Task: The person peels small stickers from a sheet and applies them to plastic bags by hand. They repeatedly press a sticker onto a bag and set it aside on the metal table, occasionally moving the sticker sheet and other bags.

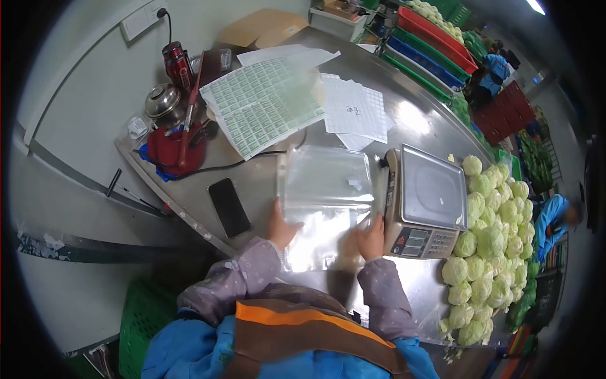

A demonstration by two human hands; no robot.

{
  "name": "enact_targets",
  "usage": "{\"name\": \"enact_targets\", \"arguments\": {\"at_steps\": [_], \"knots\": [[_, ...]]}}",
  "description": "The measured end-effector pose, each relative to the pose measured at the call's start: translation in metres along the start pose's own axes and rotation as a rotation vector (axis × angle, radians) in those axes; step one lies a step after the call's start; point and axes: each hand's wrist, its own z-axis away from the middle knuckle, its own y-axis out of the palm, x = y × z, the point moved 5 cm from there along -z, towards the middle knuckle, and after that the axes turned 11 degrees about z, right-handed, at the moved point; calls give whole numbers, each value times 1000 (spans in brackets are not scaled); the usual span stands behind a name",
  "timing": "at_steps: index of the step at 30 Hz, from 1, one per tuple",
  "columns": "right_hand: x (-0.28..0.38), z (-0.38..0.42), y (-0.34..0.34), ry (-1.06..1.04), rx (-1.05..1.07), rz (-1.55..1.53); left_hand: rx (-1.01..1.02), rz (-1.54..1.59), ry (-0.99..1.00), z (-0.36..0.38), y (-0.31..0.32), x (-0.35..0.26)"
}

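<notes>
A stack of clear plastic bags (328, 169) lies flat on the steel table in front of me, its near part bright with glare. My left hand (282, 227) grips the left edge of the bags, thumb on top and fingers along the side. At the right edge, my right hand (370, 239) holds the bags with its fingers bent, partly hidden from view. Just right of that hand stands a digital weighing scale (432, 186) with a bare metal pan. A black phone (229, 207) lies left of my left hand.
Many pale green cabbages (489, 243) are heaped right of the scale. Label sheets (265, 104) and white papers (355, 108) lie toward the back. A red thermos (178, 66) and metal kettle (163, 103) stand at the left. Stacked crates (435, 41) and co-workers (551, 221) are beyond.
</notes>
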Motion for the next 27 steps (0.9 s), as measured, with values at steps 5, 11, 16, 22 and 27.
{"name": "enact_targets", "arguments": {"at_steps": [5,11,16,22,27], "knots": [[18,-26,15,172,21,76,24,378,-155,-15,-6,-6],[-15,-66,12,323,84,-310,7,594,-238,-43,-29,2],[-21,-99,39,360,127,-217,7,616,-218,-52,-23,5],[2,-91,22,349,290,-198,17,571,-136,-66,-18,28],[-28,-72,21,153,-152,-194,182,448,-199,-52,3,9]]}}
